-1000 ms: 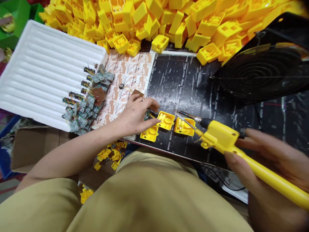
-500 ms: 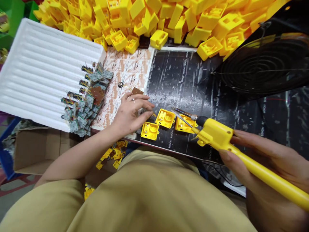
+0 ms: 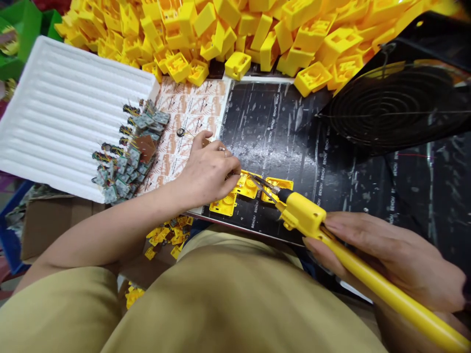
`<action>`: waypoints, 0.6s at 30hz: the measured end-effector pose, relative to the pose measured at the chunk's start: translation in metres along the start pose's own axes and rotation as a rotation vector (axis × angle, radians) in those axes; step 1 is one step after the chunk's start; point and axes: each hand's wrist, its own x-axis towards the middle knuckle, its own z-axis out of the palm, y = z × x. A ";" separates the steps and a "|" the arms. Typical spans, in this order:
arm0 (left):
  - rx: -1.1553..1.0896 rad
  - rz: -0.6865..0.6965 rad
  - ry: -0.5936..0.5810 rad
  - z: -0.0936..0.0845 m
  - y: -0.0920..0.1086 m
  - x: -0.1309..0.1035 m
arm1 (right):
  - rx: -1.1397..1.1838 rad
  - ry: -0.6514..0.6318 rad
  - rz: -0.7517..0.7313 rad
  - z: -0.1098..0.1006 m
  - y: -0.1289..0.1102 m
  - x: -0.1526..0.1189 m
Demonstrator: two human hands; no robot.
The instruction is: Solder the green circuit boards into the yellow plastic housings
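Note:
My right hand (image 3: 390,255) grips a yellow soldering iron (image 3: 303,213) with a solder-feed tube beside its tip. That tip reaches over the middle one of three small yellow plastic cases (image 3: 247,187) on the black bench. Just left of the tip, my left hand (image 3: 211,171) bends over the cases with thumb and forefinger pinched; what they hold is hidden. It partly covers the left case (image 3: 223,206). The right case (image 3: 289,185) lies partly behind the iron. Beyond my left fingers, a small round black part with a wire (image 3: 180,132) rests on the patterned sheet.
A heap of yellow housings (image 3: 221,34) lines the back. At left, wired circuit boards (image 3: 127,171) lie against a white foam tray (image 3: 81,108). A black fan (image 3: 390,108) stands at back right. Below the bench edge are a cardboard box (image 3: 62,220) and yellow parts (image 3: 171,235).
The soldering iron has moved left, its tip now over the middle case. My left hand has shifted right and closed into a pinch there. The view has shifted slightly.

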 end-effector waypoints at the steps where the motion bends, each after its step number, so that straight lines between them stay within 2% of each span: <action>1: 0.025 0.015 -0.004 -0.001 0.001 0.001 | -0.007 -0.034 -0.025 -0.001 0.004 0.001; 3: 0.066 0.032 -0.022 -0.002 0.002 0.003 | -0.027 -0.075 -0.049 -0.001 0.009 0.005; 7: 0.109 0.056 -0.100 -0.007 0.006 0.010 | -0.062 -0.123 -0.239 0.001 0.004 0.021; 9: 0.132 0.067 -0.156 -0.009 0.007 0.014 | -0.089 -0.133 -0.287 0.001 0.000 0.027; 13: 0.178 0.082 -0.211 -0.012 0.008 0.017 | -0.137 -0.180 -0.200 -0.009 -0.003 0.024; 15: 0.184 0.089 -0.195 -0.011 0.008 0.017 | -0.163 -0.143 -0.151 -0.015 -0.001 0.018; 18: 0.169 0.095 -0.174 -0.010 0.007 0.017 | -0.180 -0.057 0.009 -0.022 0.005 0.009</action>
